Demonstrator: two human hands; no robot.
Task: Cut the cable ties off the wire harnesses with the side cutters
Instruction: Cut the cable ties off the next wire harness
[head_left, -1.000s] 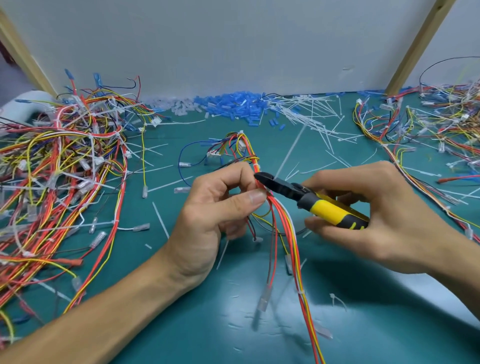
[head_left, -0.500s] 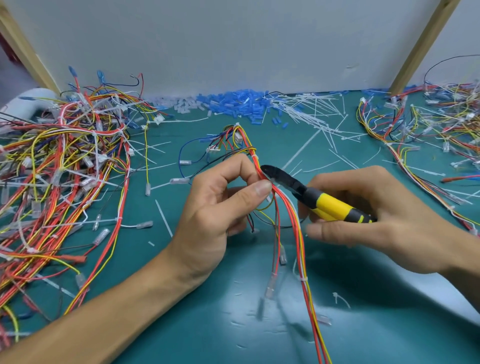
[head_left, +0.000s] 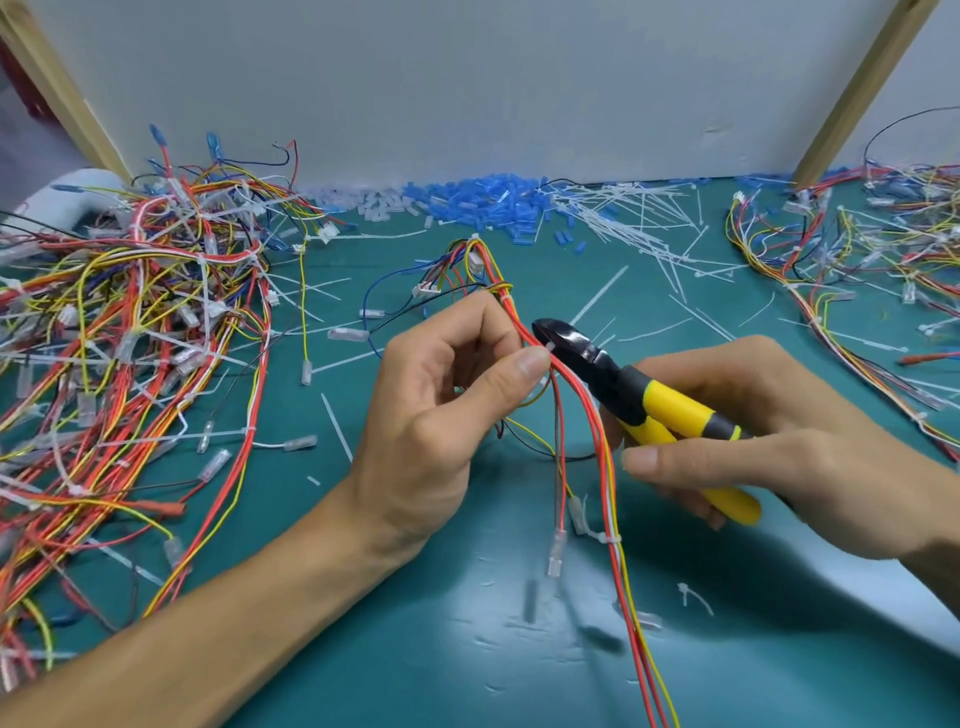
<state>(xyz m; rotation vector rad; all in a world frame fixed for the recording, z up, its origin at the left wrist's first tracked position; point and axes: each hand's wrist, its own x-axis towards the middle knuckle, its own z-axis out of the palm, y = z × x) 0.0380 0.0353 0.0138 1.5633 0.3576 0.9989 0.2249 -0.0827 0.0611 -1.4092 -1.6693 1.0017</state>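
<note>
Both hands are busy. The left hand (head_left: 436, 410) pinches a thin red, orange and yellow wire harness (head_left: 597, 441) between thumb and forefinger, held above the teal rubber mat (head_left: 415, 649). The right hand (head_left: 779, 441) is wrapped round the handles of the yellow-and-black side cutters (head_left: 670, 405). The cutters' black nose sits right against the harness, just beside the left thumb tip, on a tiny white plastic cable tie (head_left: 548, 345). Can't tell whether the blades have bitten through it.

What could go wrong, imo: the tie hugs the wires, so a nose pushed too deep would nick the insulation or snip a red wire outright. That thumb is also very near the blades, so a slip would hurt. A clipped stub could ping off too.

Around the harness:
- a huge tangled heap of red and yellow harnesses (head_left: 130, 338) to its left
- a smaller heap (head_left: 857, 260) far to its right
- a scatter of cut white ties (head_left: 639, 218) and a drift of little blue plastic sleeves (head_left: 483, 202) beyond it, by the grey wall
- another white tie (head_left: 610, 538) lower down the same harness

Nothing blocks the cutters except the wires themselves.
</note>
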